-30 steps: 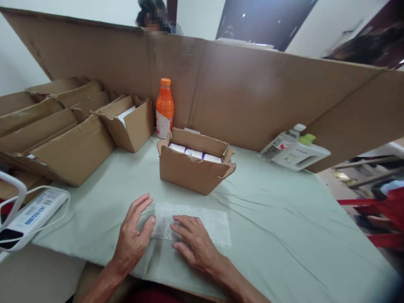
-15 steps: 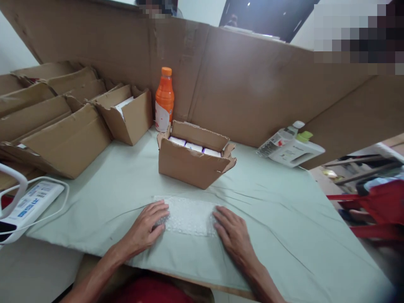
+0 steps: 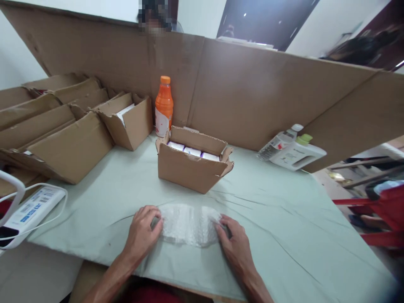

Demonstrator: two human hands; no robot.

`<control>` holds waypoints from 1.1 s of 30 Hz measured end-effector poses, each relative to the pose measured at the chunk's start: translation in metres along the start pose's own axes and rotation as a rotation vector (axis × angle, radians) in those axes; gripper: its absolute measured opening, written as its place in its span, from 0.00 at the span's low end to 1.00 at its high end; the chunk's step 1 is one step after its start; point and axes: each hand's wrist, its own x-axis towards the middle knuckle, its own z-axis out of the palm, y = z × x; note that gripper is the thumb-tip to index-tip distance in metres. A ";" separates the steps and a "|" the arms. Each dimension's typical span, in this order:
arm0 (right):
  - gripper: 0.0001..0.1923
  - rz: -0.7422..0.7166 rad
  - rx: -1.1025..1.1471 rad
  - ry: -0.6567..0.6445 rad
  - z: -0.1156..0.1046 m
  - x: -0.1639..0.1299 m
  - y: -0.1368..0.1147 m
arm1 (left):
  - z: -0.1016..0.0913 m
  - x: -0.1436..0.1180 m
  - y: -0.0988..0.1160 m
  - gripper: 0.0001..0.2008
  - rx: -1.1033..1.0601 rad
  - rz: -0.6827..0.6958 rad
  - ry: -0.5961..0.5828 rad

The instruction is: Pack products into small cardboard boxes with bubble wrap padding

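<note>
A clear sheet or pouch of bubble wrap lies near the table's front edge, its middle bowed up. My left hand pinches its left end between thumb and fingers. At the opposite end, my right hand grips the wrap in the same way. Just beyond the wrap stands an open cardboard box holding white packs with purple edges in a row. Whether anything lies inside the wrap I cannot tell.
Several open cardboard boxes crowd the left side. An orange bottle stands at the back by a cardboard wall. A clear bottle and a white jug lean at right. A white device with a cable sits at left.
Both hands have gone from resting flat on the wrap's ends to pinching them. The wrap, flat before, is now bowed and slightly nearer me. The camera view has tilted a little.
</note>
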 end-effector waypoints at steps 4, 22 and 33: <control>0.27 0.241 0.185 -0.039 -0.017 -0.008 0.000 | -0.002 0.003 0.006 0.21 -0.315 -0.296 -0.072; 0.24 0.191 0.216 -0.154 -0.023 -0.009 -0.003 | -0.019 0.005 0.032 0.20 -1.479 -1.004 -0.336; 0.20 0.135 0.203 -0.163 -0.017 -0.009 0.004 | -0.028 0.009 0.000 0.20 -0.133 -0.283 0.080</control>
